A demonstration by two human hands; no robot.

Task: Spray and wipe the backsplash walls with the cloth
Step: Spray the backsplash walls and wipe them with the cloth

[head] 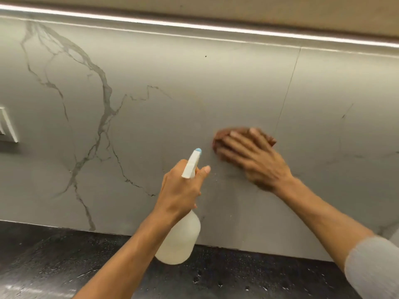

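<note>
— Nearest the lens?
— Grey sleeve [371, 268] on the right forearm, low at the right edge. Bare left forearm beside it, coming up from the bottom middle.
— And the left hand [181, 190]?
— Curled round the neck of a white spray bottle [179, 238], index finger stretched forward beside the trigger head. Blue-tipped nozzle [197, 151] pointed at the backsplash [151, 126]. Bottle body below the hand, over the dark speckled surface [64, 266].
— Right hand [252, 156]?
— Up and to the right of the left hand. Fingers straight, slightly spread, pressed flat onto a reddish-brown cloth [219, 135] against the wall. Both blurred.
— Where exactly, that cloth?
— Under the fingers, showing past the fingertips and at either side, just left of a thin upright seam in the wall.
— Anything else?
— Grey veins well left of the left hand, a white switch plate [8, 126] at the far left edge, a light strip [194, 24] along the top.
</note>
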